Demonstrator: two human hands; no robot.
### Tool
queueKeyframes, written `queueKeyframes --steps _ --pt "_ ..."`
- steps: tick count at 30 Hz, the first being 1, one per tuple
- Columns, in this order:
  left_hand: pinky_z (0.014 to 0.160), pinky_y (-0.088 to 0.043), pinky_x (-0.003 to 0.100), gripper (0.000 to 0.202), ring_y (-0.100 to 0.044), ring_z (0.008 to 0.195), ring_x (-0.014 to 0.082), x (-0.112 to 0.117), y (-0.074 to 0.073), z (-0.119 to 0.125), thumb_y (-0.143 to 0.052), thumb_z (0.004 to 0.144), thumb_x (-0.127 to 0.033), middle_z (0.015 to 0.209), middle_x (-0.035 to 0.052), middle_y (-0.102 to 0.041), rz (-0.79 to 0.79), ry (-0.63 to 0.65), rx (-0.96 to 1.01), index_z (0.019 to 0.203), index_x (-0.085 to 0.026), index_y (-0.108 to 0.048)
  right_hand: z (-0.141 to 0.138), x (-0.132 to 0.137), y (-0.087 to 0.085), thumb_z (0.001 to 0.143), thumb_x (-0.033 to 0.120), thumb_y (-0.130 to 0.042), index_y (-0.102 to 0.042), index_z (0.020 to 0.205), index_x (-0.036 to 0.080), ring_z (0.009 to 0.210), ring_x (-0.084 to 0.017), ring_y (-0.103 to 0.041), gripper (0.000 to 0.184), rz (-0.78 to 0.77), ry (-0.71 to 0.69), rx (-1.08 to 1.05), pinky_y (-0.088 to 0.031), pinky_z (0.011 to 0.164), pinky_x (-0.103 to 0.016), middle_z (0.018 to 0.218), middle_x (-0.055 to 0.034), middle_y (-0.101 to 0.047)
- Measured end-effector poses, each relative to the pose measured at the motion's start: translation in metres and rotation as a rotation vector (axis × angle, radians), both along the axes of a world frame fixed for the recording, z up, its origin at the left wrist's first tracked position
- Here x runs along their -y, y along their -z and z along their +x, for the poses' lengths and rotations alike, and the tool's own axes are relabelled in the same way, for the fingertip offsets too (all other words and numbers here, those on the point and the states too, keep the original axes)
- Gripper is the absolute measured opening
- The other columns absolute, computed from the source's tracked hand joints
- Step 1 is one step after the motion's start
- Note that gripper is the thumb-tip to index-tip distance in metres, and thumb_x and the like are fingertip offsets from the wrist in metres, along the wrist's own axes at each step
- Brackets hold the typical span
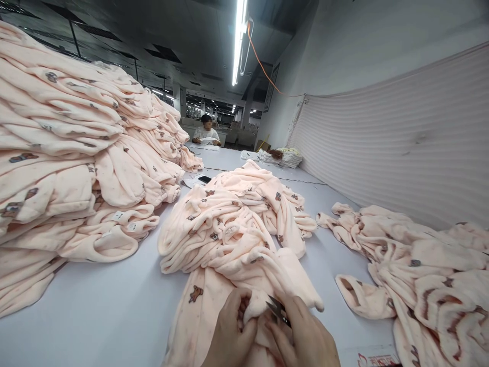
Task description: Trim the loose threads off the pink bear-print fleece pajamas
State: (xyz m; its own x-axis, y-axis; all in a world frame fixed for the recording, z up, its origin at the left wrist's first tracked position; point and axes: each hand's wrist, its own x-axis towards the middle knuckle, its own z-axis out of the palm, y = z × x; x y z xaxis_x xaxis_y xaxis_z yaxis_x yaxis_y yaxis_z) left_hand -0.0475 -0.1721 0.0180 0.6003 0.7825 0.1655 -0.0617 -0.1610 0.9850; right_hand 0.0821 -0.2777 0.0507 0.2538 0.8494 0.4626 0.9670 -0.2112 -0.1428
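Note:
My left hand [231, 331] pinches a fold of a pale pink fleece garment [214, 300] printed with small brown bears, at the bottom middle of the view. My right hand [305, 339] is closed around small dark thread snips [278, 310], their blades pointing up-left at the fabric held by the left hand. The garment lies at the near end of a loose pile of the same pink garments [237, 219] on the white table [107, 300].
A tall stack of folded pink garments [69, 153] fills the left side. Another loose heap [420, 270] lies at right beside a ribbed wall covering [401, 137]. A phone [205, 179] and folded white items [284, 157] lie farther back. A person [206, 133] sits at the far end.

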Motion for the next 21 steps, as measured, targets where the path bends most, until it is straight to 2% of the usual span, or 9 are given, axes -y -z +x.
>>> queueKeyframes --steps 2,3,5,8,11,13,14,17,21 --pt "0.077 -0.043 0.029 0.032 -0.057 0.087 0.0215 0.0 0.001 0.0 -0.054 0.073 -0.012 0.093 0.004 -0.063 -0.075 -0.001 0.099 0.103 -0.021 -0.059 0.009 -0.005 0.003 0.081 0.017 -0.048 -0.061 0.102 0.026 0.075 -0.019 -0.068 0.026 0.013 0.03 -0.184 -0.048 0.06 -0.027 0.09 0.0 -0.07" --pt "0.077 -0.043 0.029 0.027 -0.058 0.086 0.0214 -0.001 0.0 0.0 -0.056 0.075 -0.017 0.091 0.004 -0.064 -0.139 0.031 0.123 0.1 -0.02 -0.062 0.013 -0.01 0.003 0.08 0.016 -0.046 -0.061 0.096 0.026 0.078 -0.019 -0.068 0.024 0.025 0.043 -0.247 -0.049 0.062 -0.026 0.089 0.0005 -0.07" --pt "0.066 -0.043 0.027 0.017 -0.057 0.072 0.0193 -0.004 -0.002 -0.001 -0.059 0.078 -0.03 0.076 0.0029 -0.063 -0.337 0.157 0.13 0.087 -0.017 -0.067 0.019 -0.021 0.003 0.082 0.017 -0.046 -0.06 0.09 0.025 0.079 -0.019 -0.067 0.018 0.047 0.063 -0.308 -0.048 0.064 -0.026 0.088 0.0002 -0.07" --pt "0.058 -0.041 0.027 0.028 -0.054 0.059 0.017 -0.012 -0.011 -0.001 -0.057 0.081 -0.042 0.064 0.0013 -0.061 -0.65 0.278 0.201 0.078 -0.015 -0.066 0.02 -0.037 0.001 0.081 0.018 -0.047 -0.054 0.082 0.022 0.066 -0.019 -0.062 0.009 0.071 0.118 -0.313 -0.044 0.058 -0.027 0.074 0.0004 -0.065" --pt "0.068 -0.045 0.031 0.029 -0.06 0.07 0.0206 -0.019 -0.018 -0.001 -0.058 0.079 -0.041 0.071 0.0042 -0.067 -0.815 0.29 0.317 0.078 -0.014 -0.067 0.018 -0.041 -0.003 0.082 0.018 -0.049 -0.05 0.073 0.022 0.059 -0.016 -0.058 0.01 0.05 0.115 -0.376 -0.042 0.054 -0.025 0.064 0.0028 -0.059" --pt "0.074 -0.046 0.033 0.031 -0.063 0.076 0.0227 -0.022 -0.019 0.0 -0.055 0.081 -0.039 0.074 0.0068 -0.07 -0.908 0.365 0.376 0.08 -0.012 -0.07 0.016 -0.035 -0.006 0.082 0.021 -0.055 -0.055 0.075 0.022 0.066 -0.016 -0.061 0.007 0.004 0.053 -0.461 -0.046 0.059 -0.024 0.071 0.002 -0.063" --pt "0.075 -0.046 0.033 0.032 -0.064 0.077 0.0234 -0.022 -0.019 0.0 -0.053 0.082 -0.038 0.074 0.0077 -0.071 -0.941 0.409 0.41 0.082 -0.012 -0.071 0.015 -0.031 -0.007 0.081 0.023 -0.058 -0.059 0.081 0.022 0.073 -0.017 -0.063 0.001 -0.015 0.01 -0.5 -0.048 0.064 -0.025 0.078 0.0008 -0.066" --pt "0.072 -0.048 0.033 0.036 -0.065 0.076 0.0236 -0.021 -0.018 0.001 -0.048 0.086 -0.038 0.071 0.0079 -0.071 -0.962 0.482 0.48 0.086 -0.011 -0.072 0.009 -0.021 -0.01 0.083 0.026 -0.058 -0.063 0.104 0.026 0.092 -0.02 -0.065 0.021 -0.019 -0.097 -0.523 -0.051 0.076 -0.027 0.099 -0.0016 -0.068" --pt "0.052 -0.044 0.027 0.034 -0.06 0.059 0.0186 -0.018 -0.019 0.002 -0.05 0.085 -0.039 0.062 0.0038 -0.067 -0.847 0.41 0.445 0.083 -0.015 -0.073 0.002 -0.023 -0.011 0.09 0.027 -0.05 -0.064 0.104 0.028 0.091 -0.02 -0.066 0.021 -0.024 -0.081 -0.412 -0.052 0.075 -0.029 0.099 -0.0013 -0.069"
